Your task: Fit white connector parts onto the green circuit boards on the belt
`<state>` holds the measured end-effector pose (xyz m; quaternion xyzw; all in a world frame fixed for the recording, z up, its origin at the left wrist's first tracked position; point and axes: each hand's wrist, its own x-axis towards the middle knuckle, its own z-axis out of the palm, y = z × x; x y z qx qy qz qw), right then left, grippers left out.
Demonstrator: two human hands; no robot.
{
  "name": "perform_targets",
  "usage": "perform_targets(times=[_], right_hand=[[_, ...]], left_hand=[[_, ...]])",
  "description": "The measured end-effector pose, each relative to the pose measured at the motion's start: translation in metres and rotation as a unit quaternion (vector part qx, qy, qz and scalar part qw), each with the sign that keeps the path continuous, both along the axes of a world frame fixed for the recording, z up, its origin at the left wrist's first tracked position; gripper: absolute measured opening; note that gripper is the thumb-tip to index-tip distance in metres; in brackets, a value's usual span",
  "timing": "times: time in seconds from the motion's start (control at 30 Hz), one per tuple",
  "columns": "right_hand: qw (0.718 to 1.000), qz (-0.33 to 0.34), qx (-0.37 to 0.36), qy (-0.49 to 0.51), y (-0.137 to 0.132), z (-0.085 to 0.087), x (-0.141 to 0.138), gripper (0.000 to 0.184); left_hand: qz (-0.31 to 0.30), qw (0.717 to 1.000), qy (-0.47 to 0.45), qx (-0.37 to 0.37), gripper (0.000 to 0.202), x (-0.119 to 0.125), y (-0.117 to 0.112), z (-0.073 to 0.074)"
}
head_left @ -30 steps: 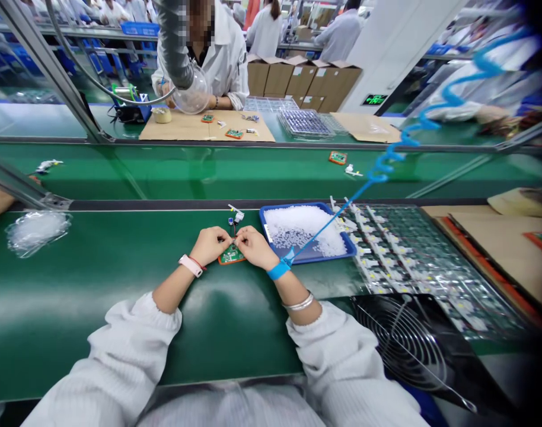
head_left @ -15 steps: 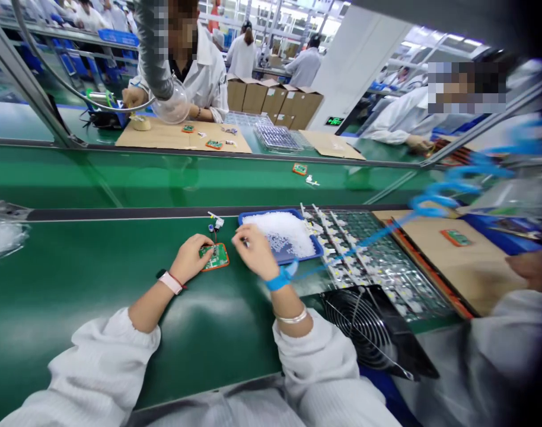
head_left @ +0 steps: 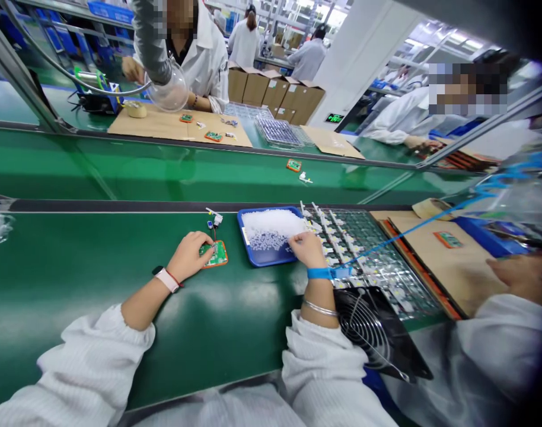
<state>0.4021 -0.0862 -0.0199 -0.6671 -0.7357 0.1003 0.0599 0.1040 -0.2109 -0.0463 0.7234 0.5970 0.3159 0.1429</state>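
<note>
My left hand (head_left: 190,256) rests on the left part of a green circuit board (head_left: 218,254) with an orange edge, its fingers closed on the board where it lies on the green bench. Thin wires lead from the board to a small white part (head_left: 216,219) just beyond it. At the right side of a blue tray (head_left: 267,261), my right hand (head_left: 309,248) is closed, thumb and fingertips pinched low over the tray. Small white plastic pieces (head_left: 273,222) are heaped in that tray. Whatever may be between the right fingertips is too small to make out.
Right of the tray stand clear trays (head_left: 364,237) of white parts. A black fan with a wire guard (head_left: 366,329) sits beside my right forearm, and a blue coiled cord (head_left: 413,228) runs from my wrist. A co-worker's hand (head_left: 520,273) is at far right.
My right hand has moved right, from beside the circuit board to the right side of the blue tray. My left hand stays on the board.
</note>
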Motion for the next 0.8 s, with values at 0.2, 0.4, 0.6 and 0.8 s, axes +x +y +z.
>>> perform_targets(times=[0.2, 0.4, 0.6, 0.8], right_hand=[[1.000, 0.028, -0.011, -0.010, 0.002, -0.004, 0.000, 0.023], [0.980, 0.037, 0.107, 0.163, -0.002, -0.003, -0.008, 0.018], [0.899, 0.226, 0.118, 0.355, -0.049, -0.008, -0.096, 0.014], [0.864, 0.274, 0.040, 0.420, -0.076, -0.031, -0.149, 0.011]], left_hand=[[0.004, 1.000, -0.002, -0.003, 0.011, 0.000, -0.001, 0.000], [0.011, 1.000, -0.025, -0.005, 0.012, 0.001, 0.000, 0.002], [0.018, 0.990, -0.140, 0.005, 0.021, 0.002, 0.001, 0.004], [0.002, 0.982, -0.187, 0.004, 0.017, 0.001, 0.002, 0.004]])
